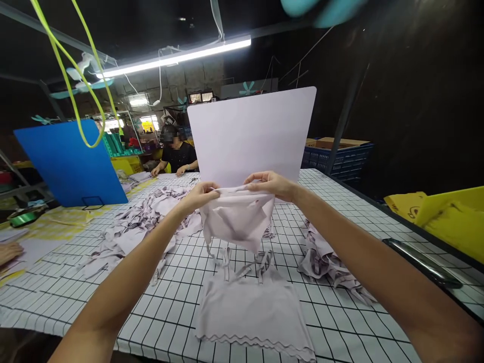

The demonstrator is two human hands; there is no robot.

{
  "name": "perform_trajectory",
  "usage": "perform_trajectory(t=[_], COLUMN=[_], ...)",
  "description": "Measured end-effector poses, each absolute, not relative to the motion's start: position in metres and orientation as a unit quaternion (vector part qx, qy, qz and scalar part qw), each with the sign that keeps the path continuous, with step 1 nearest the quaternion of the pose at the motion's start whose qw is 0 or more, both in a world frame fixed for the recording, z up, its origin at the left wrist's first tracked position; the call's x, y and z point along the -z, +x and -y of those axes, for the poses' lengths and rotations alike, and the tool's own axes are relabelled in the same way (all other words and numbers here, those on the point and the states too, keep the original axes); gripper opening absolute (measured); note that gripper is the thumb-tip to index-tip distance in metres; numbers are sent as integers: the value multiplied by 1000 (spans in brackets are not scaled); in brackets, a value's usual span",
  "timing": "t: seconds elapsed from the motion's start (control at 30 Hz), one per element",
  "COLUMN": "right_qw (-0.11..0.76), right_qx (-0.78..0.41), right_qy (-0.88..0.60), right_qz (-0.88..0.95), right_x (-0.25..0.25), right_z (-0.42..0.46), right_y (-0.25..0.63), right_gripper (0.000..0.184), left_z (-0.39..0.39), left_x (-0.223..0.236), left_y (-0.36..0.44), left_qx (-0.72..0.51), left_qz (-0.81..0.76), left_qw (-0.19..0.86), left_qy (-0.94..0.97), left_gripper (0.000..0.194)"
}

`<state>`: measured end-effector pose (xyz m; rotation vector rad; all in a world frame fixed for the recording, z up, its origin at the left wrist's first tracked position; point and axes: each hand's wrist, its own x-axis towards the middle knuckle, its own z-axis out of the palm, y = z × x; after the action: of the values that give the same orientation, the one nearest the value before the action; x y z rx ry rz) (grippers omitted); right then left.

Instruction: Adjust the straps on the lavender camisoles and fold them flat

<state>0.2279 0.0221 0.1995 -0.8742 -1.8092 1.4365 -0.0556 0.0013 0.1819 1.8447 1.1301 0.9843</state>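
Note:
Both my hands hold up a pale pink camisole [238, 219] by its upper edge, in front of a white board [251, 136]. My left hand [204, 195] pinches the edge at its left end, thumb on top. Toward the right end my right hand [270, 184] grips the same edge between thumb and fingers. The cloth hangs in loose folds above the table. Just below it, another pale camisole [251, 310] lies flat on the table, its straps pointing away from me and its wavy hem toward me.
A heap of pale garments [147, 217] spreads at left, a smaller pile [327, 257] at right on the checked tablecloth [170, 307]. A blue board [71, 164] stands far left. A co-worker [179, 154] sits across; another person's hand [9, 252] shows at the left edge. A dark glossy object [421, 262] lies right.

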Motion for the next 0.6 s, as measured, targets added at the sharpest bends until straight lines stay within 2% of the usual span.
perform_trajectory(t=[0.07, 0.2, 0.27, 0.43, 0.5, 0.6], right_qw=[317, 401, 408, 385, 390, 422], right_qx=[-526, -569, -586, -571, -571, -577], right_qy=[-361, -316, -310, -346, -336, -307], right_qz=[701, 644, 627, 637, 639, 628], right_x=[-197, -194, -195, -196, -196, -198], right_z=[-24, -28, -29, -34, -36, -35], right_y=[233, 236, 234, 235, 240, 241], right_gripper=[38, 35, 30, 25, 27, 29], left_z=[-1, 1, -1, -11, -12, -9], left_x=[-176, -165, -159, -157, -163, -170], left_y=[-58, -57, -54, -49, -52, -57], left_qx=[-389, -359, -379, -521, -529, -474], left_qz=[-441, -418, -406, -305, -284, -329], left_qw=[353, 330, 374, 548, 567, 555], left_qy=[728, 767, 743, 579, 564, 600], left_gripper=[40, 37, 35, 30, 30, 30])
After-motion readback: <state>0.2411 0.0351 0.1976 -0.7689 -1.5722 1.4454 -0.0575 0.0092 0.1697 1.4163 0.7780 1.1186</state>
